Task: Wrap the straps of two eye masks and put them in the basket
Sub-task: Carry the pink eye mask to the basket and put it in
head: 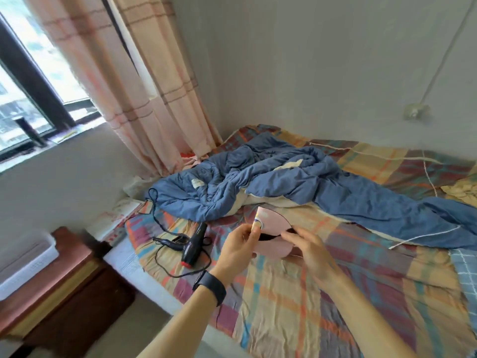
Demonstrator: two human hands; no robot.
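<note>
- Both hands are up over the bed, holding a pink eye mask (pixel 273 222) between them, above the plaid bedsheet (pixel 284 293).
- The left hand (pixel 237 250) pinches the mask's left end, thumb on top right by a small yellow and blue print on the fabric. So it's clamped on the mask, fingers curled in under it.
- The right hand (pixel 309 250) is on the other side, fingertips pressed against a dark strap (pixel 268 236) that runs across the middle of the mask. It looks like it's gripping the strap or the mask edge there, but it's kinda blurry, so I can't tell exactly which.
- There's a black wristband (pixel 212 286) on the left wrist.
- Only one mask shows up here, and it's held in the air just above the sheet, not lying flat.
- A black hair dryer (pixel 192 248) with a red-tipped end lies on the sheet just left of the hands, its cord (pixel 165 264) looped around it.
- A crumpled blue quilt (pixel 284 177) is piled behind the mask, toward the wall.
- A white basket (pixel 28 262) sits on a wooden cabinet (pixel 72 288) at the far left, well apart from the hands.
- A pink checked curtain (pixel 144 99) hangs by the window.
</note>
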